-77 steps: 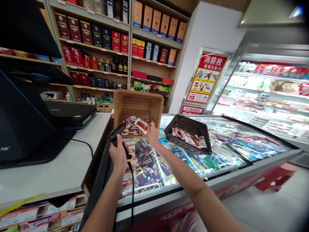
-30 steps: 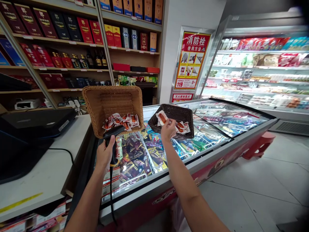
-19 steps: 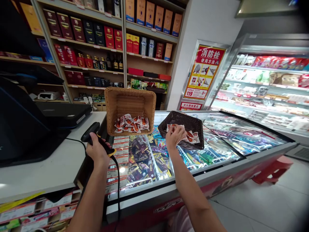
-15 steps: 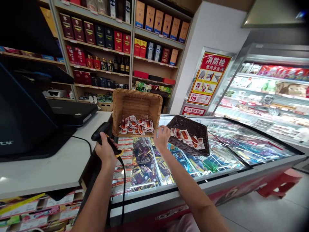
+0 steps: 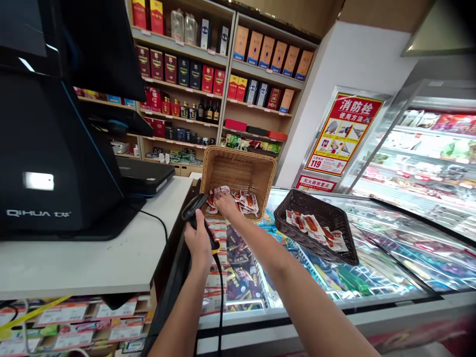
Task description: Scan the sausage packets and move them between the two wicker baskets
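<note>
My left hand is wrapped round the handle of a black barcode scanner, whose cord hangs down over the freezer's edge. In the tan wicker basket, my right hand reaches down onto several wrapped sausages. Its fingertips are turned down among the packets, so whether they grip one is hidden. To the right, a dark brown wicker basket rests tilted on the freezer glass with several more wrapped sausages inside.
A glass-topped chest freezer lies under both baskets. On the left, a white counter bears a black checkout terminal and a black cash drawer. Shelves of boxed bottles stand behind; a lit refrigerated case is at right.
My right hand has moved left from between the two baskets into the tan one, onto the sausages. The left hand keeps the scanner. The view has swung left.
</note>
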`<state>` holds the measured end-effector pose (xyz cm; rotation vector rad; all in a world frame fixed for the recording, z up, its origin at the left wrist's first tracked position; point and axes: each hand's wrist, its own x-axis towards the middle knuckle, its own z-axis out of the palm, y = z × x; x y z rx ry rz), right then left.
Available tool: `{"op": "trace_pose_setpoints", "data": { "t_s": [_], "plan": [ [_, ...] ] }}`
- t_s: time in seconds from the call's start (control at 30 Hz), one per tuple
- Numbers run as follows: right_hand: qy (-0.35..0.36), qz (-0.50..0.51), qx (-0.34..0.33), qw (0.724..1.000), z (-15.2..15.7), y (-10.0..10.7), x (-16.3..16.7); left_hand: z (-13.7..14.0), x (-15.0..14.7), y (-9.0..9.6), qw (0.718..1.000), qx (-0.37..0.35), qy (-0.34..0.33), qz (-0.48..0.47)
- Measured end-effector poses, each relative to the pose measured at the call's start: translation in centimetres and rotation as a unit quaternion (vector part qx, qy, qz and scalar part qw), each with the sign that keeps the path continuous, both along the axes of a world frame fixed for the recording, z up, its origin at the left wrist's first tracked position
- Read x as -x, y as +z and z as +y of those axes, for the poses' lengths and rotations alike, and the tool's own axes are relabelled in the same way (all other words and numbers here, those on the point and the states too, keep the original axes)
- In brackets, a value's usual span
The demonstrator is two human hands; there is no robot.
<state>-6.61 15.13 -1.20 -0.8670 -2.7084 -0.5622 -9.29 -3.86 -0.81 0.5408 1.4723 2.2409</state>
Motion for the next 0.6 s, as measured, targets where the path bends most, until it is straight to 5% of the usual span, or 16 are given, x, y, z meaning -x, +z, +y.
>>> {"op": "trace_pose_setpoints", "data": {
  "t_s": [0.1, 0.17, 0.23, 0.3, 0.43, 0.5, 0.6],
  "plan": [
    [-0.037, 0.151, 0.038, 0.987, -0.7, -0.6, -3.3, 0.3, -0.1, -0.4, 1.0, 0.02, -0.011, 0.0],
    [-0.076, 0.313, 0.094, 0.942, -1.5, -1.4, -6.1, 0.6, -0.1, -0.6, 1.0, 0.023, -0.01, 0.007],
    [-0.083, 0.475, 0.182, 0.857, -2.5, -2.4, -9.2, 0.7, -0.4, -0.5, 0.999, 0.027, -0.019, 0.005],
    [-0.059, 0.599, 0.289, 0.745, -3.6, -3.4, -12.1, 0.8, -0.7, -0.3, 0.999, 0.03, -0.042, 0.004],
    [-0.024, 0.731, 0.416, 0.541, -5.6, -5.0, -16.3, 0.5, -1.7, 0.3, 0.99, 0.054, -0.131, 0.029],
    [-0.036, 0.763, 0.428, 0.482, -6.1, -5.3, -17.3, 0.4, -2.1, 0.5, 0.976, 0.097, -0.188, 0.044],
    [-0.049, 0.785, 0.438, 0.436, -6.4, -4.9, -17.9, 0.3, -2.5, 0.5, 0.956, 0.141, -0.251, 0.062]
  ]
}}
